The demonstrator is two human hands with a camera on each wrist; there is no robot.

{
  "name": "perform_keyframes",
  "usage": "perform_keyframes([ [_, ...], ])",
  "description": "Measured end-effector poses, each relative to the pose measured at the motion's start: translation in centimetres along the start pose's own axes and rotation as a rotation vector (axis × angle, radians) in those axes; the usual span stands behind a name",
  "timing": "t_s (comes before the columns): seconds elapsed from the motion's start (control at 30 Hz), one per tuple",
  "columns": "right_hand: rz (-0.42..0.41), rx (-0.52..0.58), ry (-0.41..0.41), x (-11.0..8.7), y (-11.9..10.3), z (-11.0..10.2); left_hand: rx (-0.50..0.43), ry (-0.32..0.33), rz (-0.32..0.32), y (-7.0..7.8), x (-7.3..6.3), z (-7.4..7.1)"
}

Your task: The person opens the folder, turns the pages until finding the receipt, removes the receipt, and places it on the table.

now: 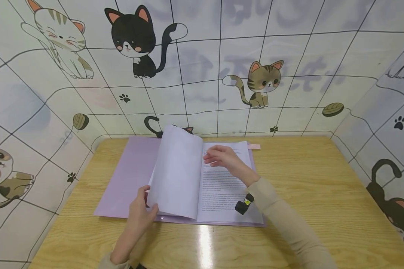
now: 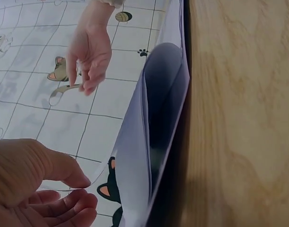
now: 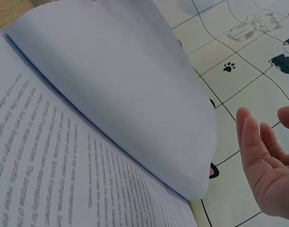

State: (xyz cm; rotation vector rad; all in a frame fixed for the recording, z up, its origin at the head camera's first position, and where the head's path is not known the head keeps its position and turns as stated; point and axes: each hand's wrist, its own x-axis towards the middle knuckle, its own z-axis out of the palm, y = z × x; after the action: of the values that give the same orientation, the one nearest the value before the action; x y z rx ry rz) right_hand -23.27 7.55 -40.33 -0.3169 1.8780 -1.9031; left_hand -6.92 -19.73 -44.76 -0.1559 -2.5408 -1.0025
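Observation:
A purple folder point(image 1: 131, 175) lies open on the table, holding a stack of printed sheets point(image 1: 222, 190). A blank white page point(image 1: 178, 172) stands curved up at the middle, leaning left over the cover. By its lower left edge is my left hand point(image 1: 142, 209), fingers loosely bent; in the left wrist view the thumb and fingertips point(image 2: 83, 203) show nothing between them, beside the raised pages point(image 2: 135, 156). Above the upper part of the printed right-hand sheet hovers my right hand point(image 1: 223, 158), fingers relaxed and pointing left. It holds nothing in the right wrist view.
A pink tab point(image 1: 254, 147) sticks out at the folder's upper right. The wooden table point(image 1: 299, 172) extends on both sides. A cat-patterned sheet point(image 1: 202, 74) walls in the back and sides. A black wrist device point(image 1: 244, 204) sits at the right sleeve.

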Motion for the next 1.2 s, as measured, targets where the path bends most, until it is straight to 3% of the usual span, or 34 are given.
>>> perform_keyframes([
  [0.17,0.011,-0.022,0.033,-0.2,0.2,-1.2,-0.006,-0.076,-0.098,-0.8,-0.2,-0.2],
  [0.5,0.021,-0.019,0.154,0.6,1.7,-4.3,0.039,-0.101,-0.088,-2.0,-0.6,-0.2],
  [0.83,0.085,-0.033,0.344,2.0,3.5,-7.6,0.042,-0.119,-0.072,-2.9,-0.6,-0.1],
  [1.2,0.137,-0.074,0.483,2.8,3.7,-10.0,0.075,-0.174,-0.135,-3.3,-0.4,-0.1],
])
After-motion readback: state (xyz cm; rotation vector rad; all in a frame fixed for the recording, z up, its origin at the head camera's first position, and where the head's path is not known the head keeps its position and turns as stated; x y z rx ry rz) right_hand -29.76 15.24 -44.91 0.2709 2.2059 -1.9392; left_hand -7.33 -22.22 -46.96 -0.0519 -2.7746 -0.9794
